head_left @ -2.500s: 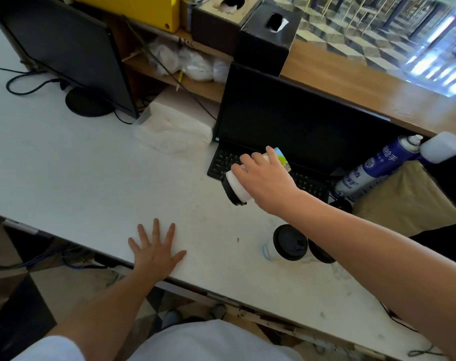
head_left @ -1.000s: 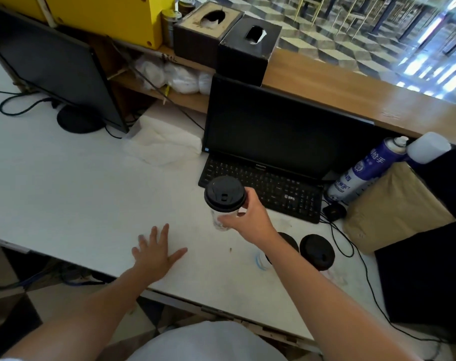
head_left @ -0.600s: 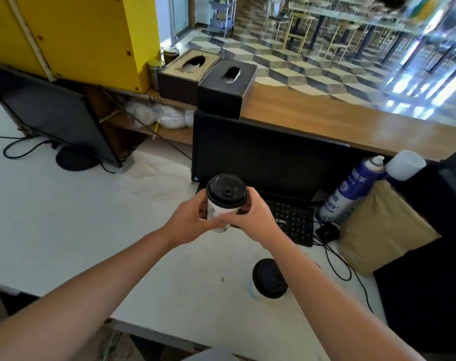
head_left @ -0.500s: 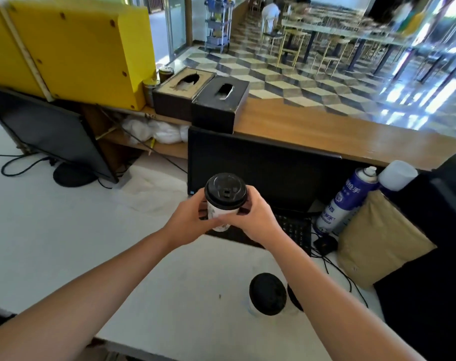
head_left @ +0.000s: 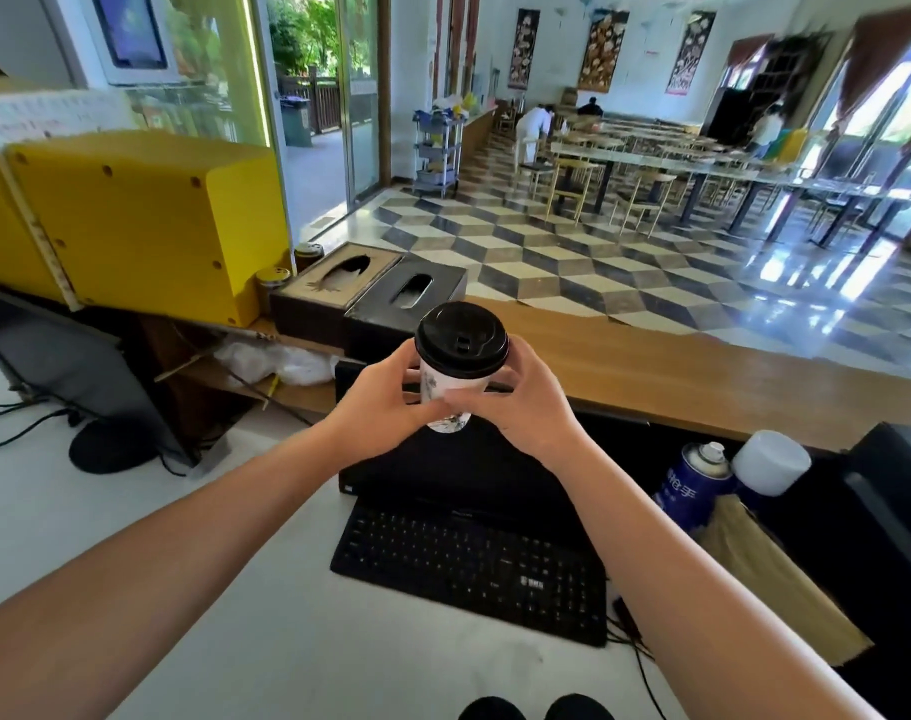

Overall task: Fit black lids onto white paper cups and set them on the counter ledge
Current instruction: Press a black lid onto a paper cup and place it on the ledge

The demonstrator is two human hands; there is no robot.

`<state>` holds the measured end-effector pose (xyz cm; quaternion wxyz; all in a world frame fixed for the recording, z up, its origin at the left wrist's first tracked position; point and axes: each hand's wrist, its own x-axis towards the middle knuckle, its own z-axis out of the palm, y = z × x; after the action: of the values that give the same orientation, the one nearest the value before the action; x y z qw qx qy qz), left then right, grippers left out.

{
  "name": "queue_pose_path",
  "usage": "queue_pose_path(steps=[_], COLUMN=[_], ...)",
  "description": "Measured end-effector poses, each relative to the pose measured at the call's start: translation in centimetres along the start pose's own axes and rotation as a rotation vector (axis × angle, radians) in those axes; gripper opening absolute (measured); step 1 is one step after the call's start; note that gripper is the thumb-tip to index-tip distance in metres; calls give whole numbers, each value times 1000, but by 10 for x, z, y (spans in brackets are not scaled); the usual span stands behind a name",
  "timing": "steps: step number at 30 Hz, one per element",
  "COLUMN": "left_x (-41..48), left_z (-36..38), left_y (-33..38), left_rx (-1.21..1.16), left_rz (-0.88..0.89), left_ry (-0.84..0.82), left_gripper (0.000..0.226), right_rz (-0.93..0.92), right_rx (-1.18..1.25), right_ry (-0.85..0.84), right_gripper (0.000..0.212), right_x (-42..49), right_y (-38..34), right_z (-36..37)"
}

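the lidded white cup [head_left: 450, 394] has risen from the white worktop [head_left: 79, 517] to chest height before the wooden ledge [head_left: 702, 376]. both hands, left [head_left: 385, 402] and right [head_left: 521, 402], grasp its sides, black lid [head_left: 461, 339] seated. placing is in hand; next, reach forward and set it upright there.

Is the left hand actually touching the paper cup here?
Touching. The head view shows the left hand curled round the paper cup just below its black lid; the right hand grips the opposite side.
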<state>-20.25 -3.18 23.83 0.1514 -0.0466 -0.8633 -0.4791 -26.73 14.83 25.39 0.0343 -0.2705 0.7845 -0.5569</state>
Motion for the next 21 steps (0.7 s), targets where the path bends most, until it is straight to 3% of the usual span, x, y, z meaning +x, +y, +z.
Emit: queue_pose_path(steps=[4, 8, 17, 21], left_x=[40, 74, 126, 137], left_z=[3, 11, 37, 43], left_y=[8, 8, -12, -26], left_rx=[-14, -11, -45, -56], left_rz=[11, 5, -71, -100], left_ry=[28, 11, -2, -17], left_gripper=[68, 64, 38, 42], right_rz=[4, 22, 65, 87], right_rx=[-5, -19, -45, -44], right_ry=[14, 15, 39, 28], right_gripper=[90, 76, 64, 57], right_x=[31, 58, 104, 117], right_y=[-6, 1, 37, 54], right_z=[-22, -39, -57, -57])
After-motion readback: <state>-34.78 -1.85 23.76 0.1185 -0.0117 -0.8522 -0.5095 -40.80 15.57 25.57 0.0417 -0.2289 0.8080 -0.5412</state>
